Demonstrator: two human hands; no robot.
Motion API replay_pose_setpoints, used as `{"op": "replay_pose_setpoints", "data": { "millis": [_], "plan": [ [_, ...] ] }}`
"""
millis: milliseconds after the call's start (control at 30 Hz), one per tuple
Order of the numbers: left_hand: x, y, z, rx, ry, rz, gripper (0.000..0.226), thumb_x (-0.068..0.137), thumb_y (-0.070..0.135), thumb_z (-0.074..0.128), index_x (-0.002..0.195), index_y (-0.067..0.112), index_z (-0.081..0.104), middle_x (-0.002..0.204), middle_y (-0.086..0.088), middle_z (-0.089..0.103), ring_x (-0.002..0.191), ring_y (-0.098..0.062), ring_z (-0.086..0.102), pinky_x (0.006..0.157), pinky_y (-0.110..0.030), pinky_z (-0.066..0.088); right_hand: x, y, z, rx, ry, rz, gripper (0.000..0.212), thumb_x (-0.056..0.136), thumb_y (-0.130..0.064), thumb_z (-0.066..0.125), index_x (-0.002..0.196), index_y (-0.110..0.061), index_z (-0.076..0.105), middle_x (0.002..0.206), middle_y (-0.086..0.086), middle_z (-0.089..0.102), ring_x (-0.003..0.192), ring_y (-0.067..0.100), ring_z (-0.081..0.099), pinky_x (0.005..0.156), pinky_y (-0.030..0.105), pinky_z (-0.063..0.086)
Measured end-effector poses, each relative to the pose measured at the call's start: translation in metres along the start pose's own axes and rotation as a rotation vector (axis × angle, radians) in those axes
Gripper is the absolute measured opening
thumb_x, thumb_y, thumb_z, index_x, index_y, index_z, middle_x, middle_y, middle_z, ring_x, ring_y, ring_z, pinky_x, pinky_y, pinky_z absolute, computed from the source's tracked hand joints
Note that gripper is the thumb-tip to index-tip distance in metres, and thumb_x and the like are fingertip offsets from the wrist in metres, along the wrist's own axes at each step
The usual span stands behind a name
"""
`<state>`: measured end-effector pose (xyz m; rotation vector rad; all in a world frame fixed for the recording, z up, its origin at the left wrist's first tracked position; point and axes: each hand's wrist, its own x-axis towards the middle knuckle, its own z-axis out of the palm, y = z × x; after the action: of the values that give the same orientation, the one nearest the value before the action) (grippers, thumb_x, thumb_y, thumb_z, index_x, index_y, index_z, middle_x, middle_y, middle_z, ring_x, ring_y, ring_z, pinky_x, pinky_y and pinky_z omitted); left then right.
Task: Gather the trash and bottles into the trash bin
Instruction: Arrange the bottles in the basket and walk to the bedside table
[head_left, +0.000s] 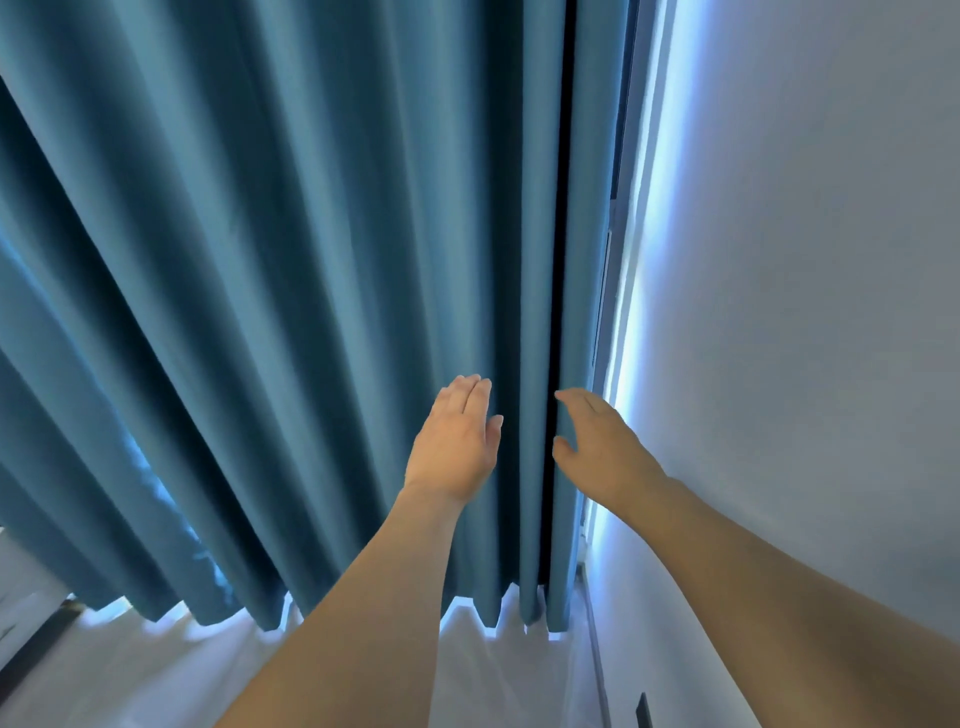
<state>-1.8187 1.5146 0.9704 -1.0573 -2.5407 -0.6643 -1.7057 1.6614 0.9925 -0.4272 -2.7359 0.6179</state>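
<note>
No trash, bottle or trash bin is in view. Both arms reach forward to a teal curtain that fills most of the frame. My left hand lies flat against a fold of the fabric, fingers straight and together. My right hand is at the curtain's right edge, fingers curved and apart around the dark gap there, holding nothing that I can see.
A white wall stands at the right, with bright daylight in the strip between wall and curtain. The pale floor shows below the curtain hem. A dark furniture edge sits at the lower left.
</note>
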Motion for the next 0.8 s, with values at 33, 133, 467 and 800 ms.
{"op": "replay_pose_setpoints", "data": {
  "millis": [33, 133, 467, 800],
  "plan": [
    [0.016, -0.008, 0.005, -0.006, 0.008, -0.001, 0.050, 0.102, 0.029, 0.041, 0.147, 0.009, 0.034, 0.154, -0.004, 0.032, 0.145, -0.018, 0.022, 0.119, -0.031, 0.021, 0.017, 0.001, 0.006, -0.005, -0.002, -0.009, 0.055, 0.095, -0.018, 0.046, 0.147, -0.013, 0.029, 0.152, -0.001, 0.031, 0.141, 0.017, 0.027, 0.112, 0.028, 0.026],
    [0.050, -0.037, 0.016, -0.014, 0.009, -0.038, 0.050, 0.103, 0.030, 0.038, 0.149, 0.012, 0.030, 0.156, -0.001, 0.028, 0.146, -0.016, 0.017, 0.118, -0.030, 0.021, 0.064, 0.000, 0.025, -0.005, -0.015, -0.025, 0.055, 0.095, -0.017, 0.046, 0.147, -0.013, 0.029, 0.152, -0.002, 0.031, 0.140, 0.017, 0.029, 0.112, 0.029, 0.028],
    [0.116, -0.127, 0.017, 0.054, 0.070, -0.187, 0.049, 0.102, 0.028, 0.042, 0.147, 0.009, 0.035, 0.154, -0.003, 0.033, 0.144, -0.020, 0.024, 0.116, -0.032, 0.027, 0.195, -0.032, 0.080, 0.027, -0.151, -0.166, 0.057, 0.095, -0.019, 0.047, 0.149, -0.015, 0.027, 0.154, -0.002, 0.028, 0.141, 0.017, 0.025, 0.113, 0.028, 0.025],
    [0.091, -0.290, -0.034, 0.203, 0.205, -0.494, 0.048, 0.100, 0.023, 0.046, 0.143, 0.003, 0.040, 0.148, -0.007, 0.040, 0.140, -0.023, 0.031, 0.114, -0.030, 0.027, 0.288, -0.165, 0.185, 0.092, -0.305, -0.474, 0.056, 0.095, -0.020, 0.044, 0.149, -0.019, 0.026, 0.156, -0.007, 0.023, 0.143, 0.013, 0.021, 0.114, 0.027, 0.024]
  ]
}}
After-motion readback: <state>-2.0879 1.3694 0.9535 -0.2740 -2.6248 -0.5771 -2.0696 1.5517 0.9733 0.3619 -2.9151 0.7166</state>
